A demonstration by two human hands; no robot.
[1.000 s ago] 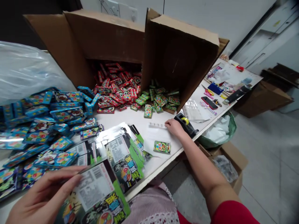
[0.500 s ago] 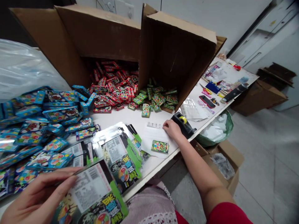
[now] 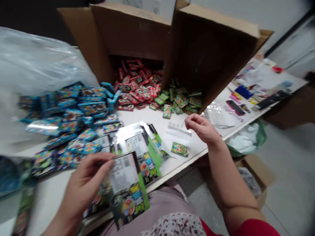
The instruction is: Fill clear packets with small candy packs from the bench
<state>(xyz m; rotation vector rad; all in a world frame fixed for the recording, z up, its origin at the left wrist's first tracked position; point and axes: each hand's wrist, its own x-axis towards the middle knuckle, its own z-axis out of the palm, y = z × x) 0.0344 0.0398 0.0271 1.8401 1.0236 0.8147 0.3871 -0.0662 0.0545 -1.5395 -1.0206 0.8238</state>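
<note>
The left hand pinches a printed packet by its top edge; the right hand curls loosely, empty (just above a white paper strip).

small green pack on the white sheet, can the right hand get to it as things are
Probably yes: the right hand is close to the small green pack, and only the white paper sheet lies between them, with nothing visibly in the way.

Left hand low at frame left, palm turned inward, thumb and fingers pinched together at the tips. Right hand higher and farther forward, fingers curled loosely toward the palm, wrist bent, bare forearm slanting up from a red sleeve at the bottom edge.
</note>
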